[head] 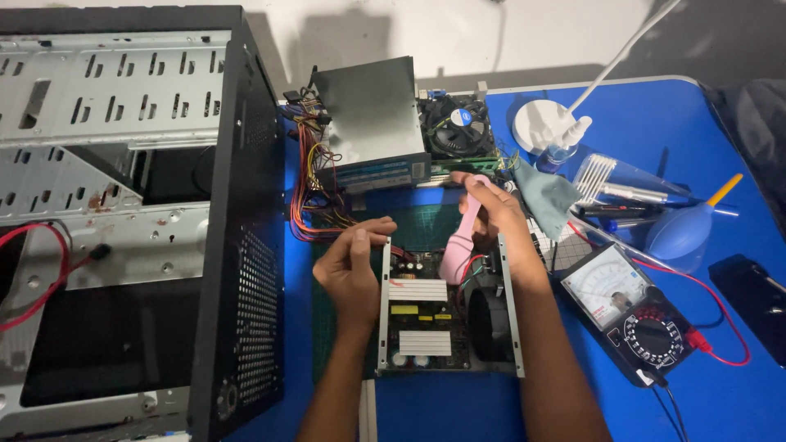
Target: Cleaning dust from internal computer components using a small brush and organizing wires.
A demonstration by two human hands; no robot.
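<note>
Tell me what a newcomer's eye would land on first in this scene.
The opened power supply lies at the centre of the blue table, its circuit board bare. The right hand holds a pink brush over it, and the left hand steadies its left edge. A big black computer case fills the left side, and a multimeter with red leads sits to the right.

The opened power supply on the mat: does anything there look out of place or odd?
Its cover is off, lying behind the power supply, so the circuit board is bare. The right hand holds a pink tool over the board, and the left hand touches the metal side wall. Nothing looks spilled or broken.
</note>
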